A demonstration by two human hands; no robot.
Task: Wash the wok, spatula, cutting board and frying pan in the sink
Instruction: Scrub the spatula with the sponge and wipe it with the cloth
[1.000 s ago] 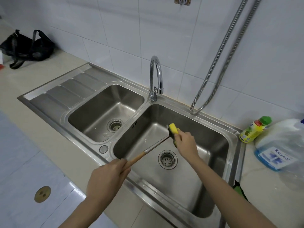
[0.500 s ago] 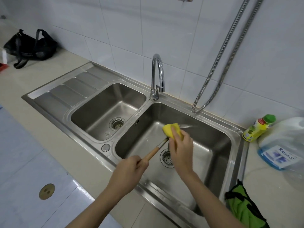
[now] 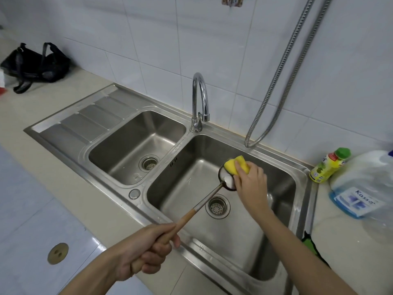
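While the spatula (image 3: 214, 191) hangs over the right basin of the sink (image 3: 302, 173), its metal head near the basin's back wall and above the drain (image 3: 218, 206), the step in hand reads as scrubbing that head. Best done, likely, with the handle held steady and low so drips fall into the basin, and the sponge (image 3: 237, 165) worked across both faces and the neck. Left hand (image 3: 146, 254): fingers curled tight round the wooden handle end, over the sink's front rim. Right hand (image 3: 251, 179): fingers bent over the yellow sponge, pressing it onto the head. Faucet (image 3: 200, 99) shows no running water. Wok, cutting board and frying pan are out of view.
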